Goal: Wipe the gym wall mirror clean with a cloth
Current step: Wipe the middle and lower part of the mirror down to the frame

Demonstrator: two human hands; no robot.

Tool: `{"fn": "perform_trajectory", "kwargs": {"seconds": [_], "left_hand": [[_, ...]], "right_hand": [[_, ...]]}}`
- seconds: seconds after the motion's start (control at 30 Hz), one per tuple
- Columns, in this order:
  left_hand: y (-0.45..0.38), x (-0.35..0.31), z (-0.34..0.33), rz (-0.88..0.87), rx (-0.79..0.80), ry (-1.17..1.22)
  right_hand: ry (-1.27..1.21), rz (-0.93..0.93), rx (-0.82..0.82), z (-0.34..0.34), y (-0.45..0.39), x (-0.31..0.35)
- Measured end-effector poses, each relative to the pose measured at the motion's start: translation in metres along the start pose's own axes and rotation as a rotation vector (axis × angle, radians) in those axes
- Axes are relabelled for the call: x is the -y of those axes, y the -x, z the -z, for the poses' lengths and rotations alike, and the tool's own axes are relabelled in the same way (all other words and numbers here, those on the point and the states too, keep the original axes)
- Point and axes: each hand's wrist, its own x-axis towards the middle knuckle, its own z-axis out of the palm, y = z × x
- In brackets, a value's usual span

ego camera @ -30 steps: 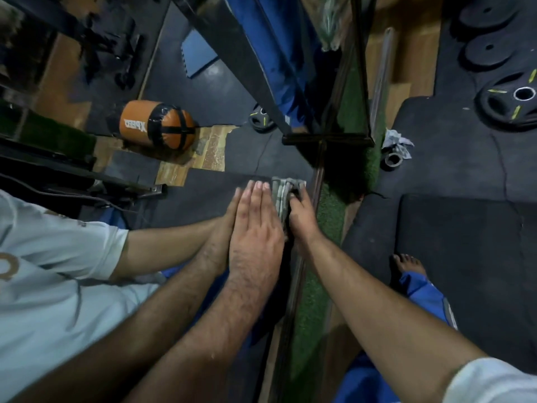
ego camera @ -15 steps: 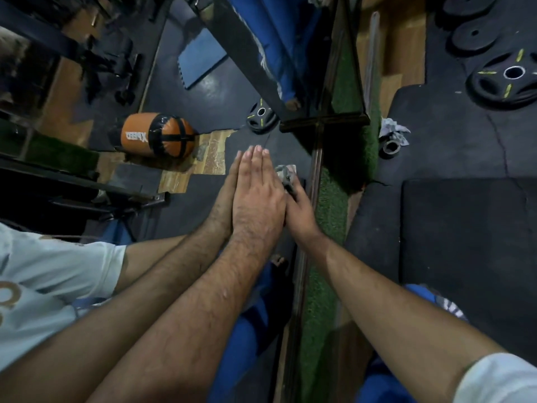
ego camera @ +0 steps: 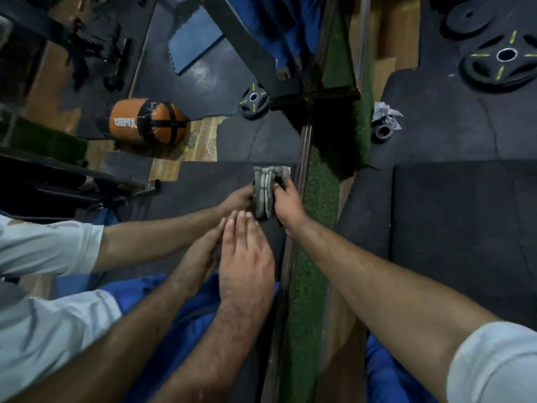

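- My right hand point(ego camera: 286, 203) grips the folded cloth point(ego camera: 266, 190) and holds it against the mirror point(ego camera: 203, 181), near its right edge.
- My left hand point(ego camera: 247, 266) lies flat on the glass, fingers straight, just below the cloth.

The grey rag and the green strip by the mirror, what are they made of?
The folded grey rag looks like soft woven cloth, matte, its layers bunched into ridges. The green strip along the mirror's foot looks like artificial turf, with a short, fuzzy, speckled pile, though a rough carpet would look much the same.
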Motion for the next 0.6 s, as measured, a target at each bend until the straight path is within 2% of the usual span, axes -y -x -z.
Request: {"fn": "perform_trajectory", "kwargs": {"seconds": [0.03,0.07,0.1,0.2,0.23,0.3,0.37,0.43,0.47,0.53,0.57,0.6], "left_hand": [[0.004,0.003,0.014,0.014,0.061,0.043],[0.012,0.005,0.027,0.029,0.012,0.068],[0.018,0.003,0.042,-0.001,0.058,-0.012],[0.015,0.012,0.033,-0.038,0.075,-0.055],[0.017,0.013,0.034,-0.048,0.056,-0.032],[0.022,0.006,0.031,-0.070,0.078,-0.010],[0.020,0.003,0.026,-0.113,0.095,0.054],[0.018,0.004,0.015,-0.103,0.181,0.336],[0.021,0.006,0.007,-0.083,0.141,0.475],[0.035,-0.006,-0.023,-0.018,-0.081,0.291],[0.039,-0.012,-0.030,-0.014,-0.137,0.213],[0.044,-0.015,-0.030,-0.039,-0.121,0.160]], "right_hand": [[0.000,0.020,0.023,-0.004,0.000,0.000],[0.004,0.092,0.053,-0.008,0.000,-0.002],[0.024,0.176,0.082,-0.012,0.008,0.002],[0.106,0.399,0.069,-0.010,0.028,0.009],[0.089,0.380,0.029,-0.006,0.023,-0.003],[0.020,0.158,-0.087,-0.004,0.004,-0.020],[-0.059,0.008,-0.113,-0.005,-0.026,-0.040],[-0.058,0.060,-0.062,-0.015,-0.030,-0.044],[-0.021,0.127,-0.041,-0.020,-0.015,-0.039],[0.054,0.314,0.008,-0.023,0.026,-0.029],[0.074,0.377,0.022,-0.021,0.044,-0.027],[0.094,0.370,-0.002,-0.016,0.049,-0.036]]}}
